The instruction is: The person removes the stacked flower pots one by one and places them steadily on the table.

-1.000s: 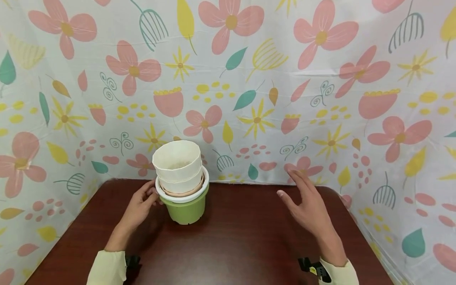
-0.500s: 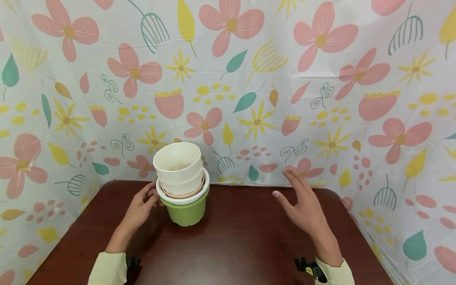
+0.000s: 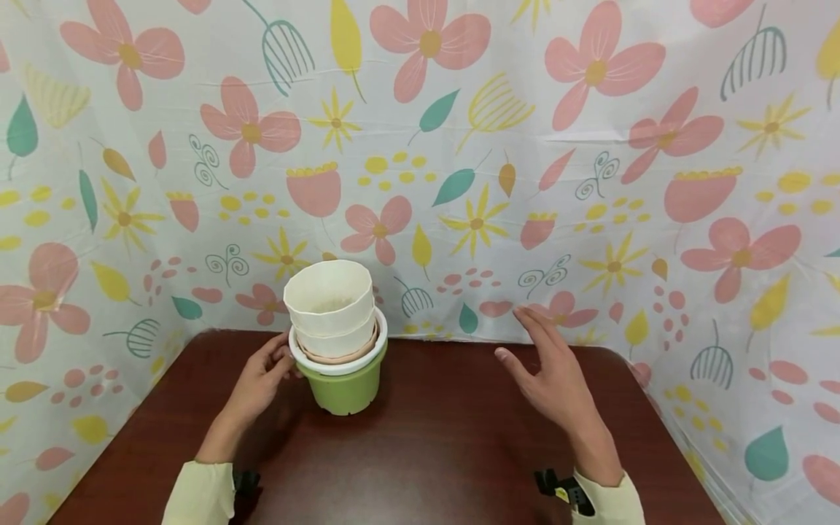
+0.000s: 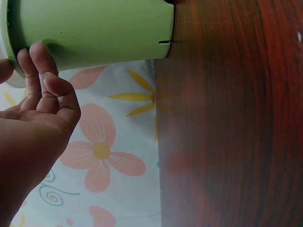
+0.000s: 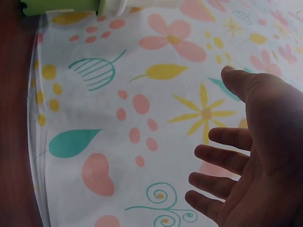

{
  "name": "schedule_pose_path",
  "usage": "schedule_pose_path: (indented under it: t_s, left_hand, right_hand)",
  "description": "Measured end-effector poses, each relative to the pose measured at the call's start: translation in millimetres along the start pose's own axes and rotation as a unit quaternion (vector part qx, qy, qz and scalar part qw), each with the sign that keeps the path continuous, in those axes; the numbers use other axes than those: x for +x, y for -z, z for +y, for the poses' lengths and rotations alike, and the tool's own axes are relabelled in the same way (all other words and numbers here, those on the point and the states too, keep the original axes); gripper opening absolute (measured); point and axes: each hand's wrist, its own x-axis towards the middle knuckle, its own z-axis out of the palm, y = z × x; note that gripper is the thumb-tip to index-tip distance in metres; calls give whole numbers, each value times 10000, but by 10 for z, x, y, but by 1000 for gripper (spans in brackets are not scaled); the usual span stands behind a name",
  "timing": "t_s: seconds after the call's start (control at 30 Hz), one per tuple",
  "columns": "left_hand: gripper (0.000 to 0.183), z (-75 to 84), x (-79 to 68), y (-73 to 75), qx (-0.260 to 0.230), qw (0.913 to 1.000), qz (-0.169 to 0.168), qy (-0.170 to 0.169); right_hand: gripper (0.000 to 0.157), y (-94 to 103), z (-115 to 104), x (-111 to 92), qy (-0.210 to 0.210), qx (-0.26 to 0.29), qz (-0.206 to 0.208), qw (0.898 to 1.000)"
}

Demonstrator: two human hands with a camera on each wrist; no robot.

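Note:
A stack of nested flower pots stands upright on the left of the table in the head view. Its outermost pot is a green flower pot [image 3: 345, 394]. Above it show a white rim [image 3: 374, 356], a thin pinkish rim [image 3: 335, 359] and white pots [image 3: 331, 321] on top. At the stack's left side, my left hand [image 3: 257, 383] holds the green pot by its rim. The left wrist view has its fingertips [image 4: 42, 56] against the pot just under the rim, the other fingers bent. My right hand [image 3: 558, 379] hovers right of the stack, fingers extended, thumb apart, holding nothing.
The dark reddish-brown table [image 3: 420, 452] has a glossy top. A white cloth [image 3: 459, 219] printed with flowers and leaves hangs behind and on both sides. Each wrist wears a black strap [image 3: 246, 485] below a pale sleeve [image 3: 200, 496].
My right hand has drifted left, a little nearer the pots, with fingers still extended. The left hand and the stack stay where they were.

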Motion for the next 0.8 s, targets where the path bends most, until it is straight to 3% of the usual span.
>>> schedule_pose_path:
  t_s: [0.8]
  left_hand:
    - [51,4,-6,1,-53,9999,-37,-106]
  right_hand:
    - [73,-89,-179,80,180,217,-52,9996]
